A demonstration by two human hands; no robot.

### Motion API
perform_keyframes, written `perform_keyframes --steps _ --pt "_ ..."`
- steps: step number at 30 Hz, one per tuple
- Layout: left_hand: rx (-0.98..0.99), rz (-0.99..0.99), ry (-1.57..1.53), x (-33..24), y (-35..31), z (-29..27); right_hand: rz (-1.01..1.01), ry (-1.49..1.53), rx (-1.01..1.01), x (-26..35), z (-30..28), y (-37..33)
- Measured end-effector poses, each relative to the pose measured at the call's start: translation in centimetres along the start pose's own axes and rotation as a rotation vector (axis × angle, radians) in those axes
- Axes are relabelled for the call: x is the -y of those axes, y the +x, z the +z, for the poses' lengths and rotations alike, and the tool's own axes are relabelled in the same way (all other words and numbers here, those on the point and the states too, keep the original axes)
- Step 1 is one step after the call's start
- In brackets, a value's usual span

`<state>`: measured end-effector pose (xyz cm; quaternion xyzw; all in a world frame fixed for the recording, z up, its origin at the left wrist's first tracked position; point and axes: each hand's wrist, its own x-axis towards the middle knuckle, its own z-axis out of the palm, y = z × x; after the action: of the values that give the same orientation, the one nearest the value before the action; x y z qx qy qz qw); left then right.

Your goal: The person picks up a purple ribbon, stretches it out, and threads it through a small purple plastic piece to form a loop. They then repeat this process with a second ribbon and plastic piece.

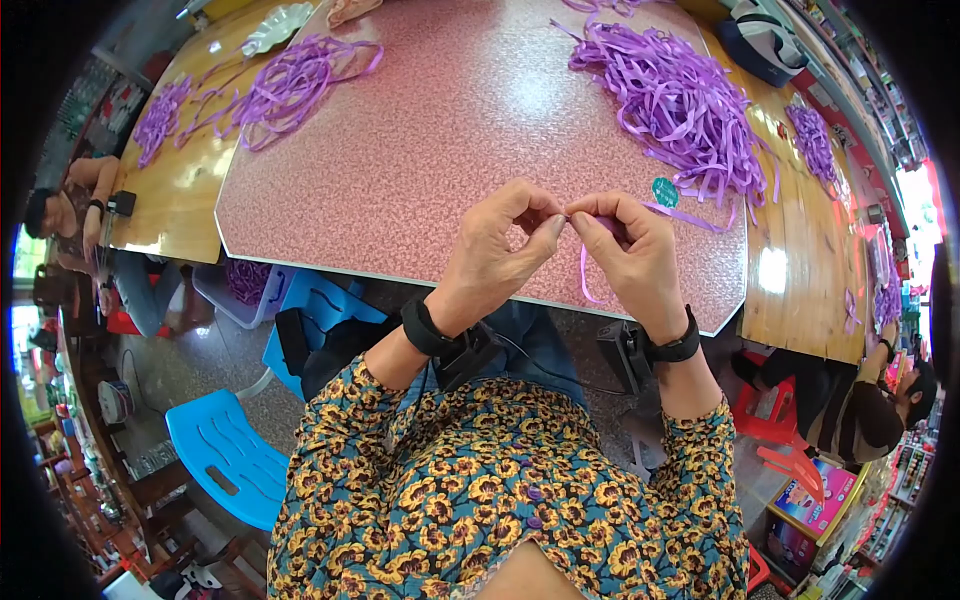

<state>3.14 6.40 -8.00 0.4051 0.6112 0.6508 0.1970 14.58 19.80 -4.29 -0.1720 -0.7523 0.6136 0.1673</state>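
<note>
Ribbon, thin and purple, was held in the right hand's fingers above the pink surface, near its front edge. The left hand met it, fingers pinched narrow; whether they gripped ribbon too, I could not tell. Beyond, rightward, lay a green sticker and a tangled purple pile.

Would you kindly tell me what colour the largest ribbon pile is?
The ribbon pile is purple, clearest in the head view.

R grip: ribbon pt. hid | far ribbons cut @ top
</note>
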Motion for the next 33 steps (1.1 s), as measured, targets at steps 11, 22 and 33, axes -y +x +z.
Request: perform_keyframes --steps 11,22,33 --pt "-0.076 0.103 0.075 0.26 0.13 0.21 -0.01 -0.115 0.04 -0.1 -0.3 0.12" --pt "-0.105 0.094 0.069 0.21 -0.11 -0.13 -0.032 -0.052 0.028 -0.33 -0.29 0.06" --pt "-0.077 0.081 -0.021 -0.6 -0.45 0.3 -0.248 -0.247 -0.012 0.0 -0.33 0.18"
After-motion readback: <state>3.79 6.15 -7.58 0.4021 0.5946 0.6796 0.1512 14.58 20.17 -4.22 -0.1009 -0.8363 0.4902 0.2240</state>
